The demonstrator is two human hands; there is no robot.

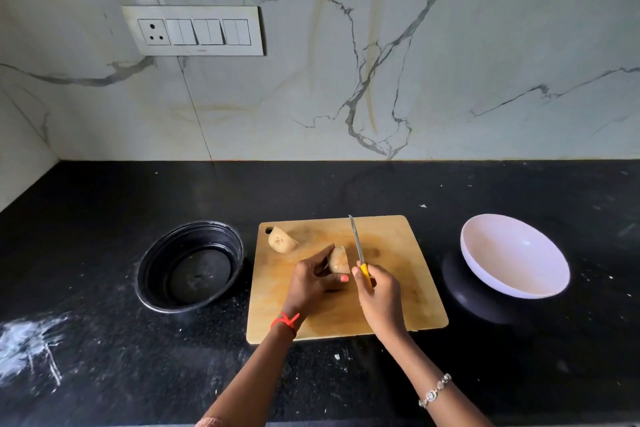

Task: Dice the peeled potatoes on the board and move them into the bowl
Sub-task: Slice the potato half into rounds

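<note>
**Two potato halves on the board, knife beside the one I hold**

From the head camera, my left hand (311, 279) sits near the middle of the wooden board (398, 288). Its fingers are curled over a potato half (338, 259), and the thumb, with its pink nail, presses at the near end. The piece pokes out from the right side of that hand, between my two hands. My right hand (375, 291) is wrapped round the yellow handle of the knife (358, 246). The blade points away from me toward the wall and runs just along the right edge of the held piece. I cannot tell whether steel touches potato.

The held potato half is pale tan, smooth and peeled, with a rounded outer edge. The second potato half (282, 239) lies apart from my hands at the far left corner of the board, just beside the hanging hole. Its pale face is speckled with a few small dark spots.

The white bowl (512, 256) stands to the right of the board, well clear of both hands. It sits tilted on a dark rounded object (464, 291). A black round pan (188, 267) stands to the left of the board. Everything rests on the black surface (104, 184), which carries a white powdery smear (27, 340) at my near left. I wear a red thread (285, 321) on the left wrist and a bracelet (434, 391) on the right.
</note>
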